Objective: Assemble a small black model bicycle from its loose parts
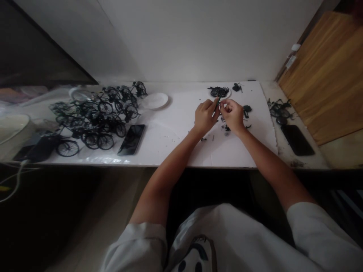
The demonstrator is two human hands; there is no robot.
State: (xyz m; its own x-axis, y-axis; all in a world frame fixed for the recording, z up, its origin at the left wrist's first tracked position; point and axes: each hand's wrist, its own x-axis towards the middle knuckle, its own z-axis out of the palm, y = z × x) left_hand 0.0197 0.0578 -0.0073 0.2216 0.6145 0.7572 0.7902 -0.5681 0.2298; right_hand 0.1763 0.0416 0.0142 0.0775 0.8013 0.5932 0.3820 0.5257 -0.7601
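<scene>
Over the right half of the white table board [181, 147], my left hand [206, 116] is closed on a small dark part [218, 101]. Close beside it, my right hand [233, 115] is pinched at the same part; whether it holds a separate tiny piece is too small to tell. Just beyond my fingers sits a small plate with a pile of black parts [219, 91]. Small dark pieces [227, 128] lie under and around my hands, partly hidden by them. A dark green part [247, 110] rests right of my right hand.
Several black miniature bicycles [96, 117] crowd the left side. Near them are a white plate [155, 101] and a dark phone [132, 139]. At the right lie another phone [297, 140] and a miniature bicycle [280, 110], beside a wooden panel [334, 75].
</scene>
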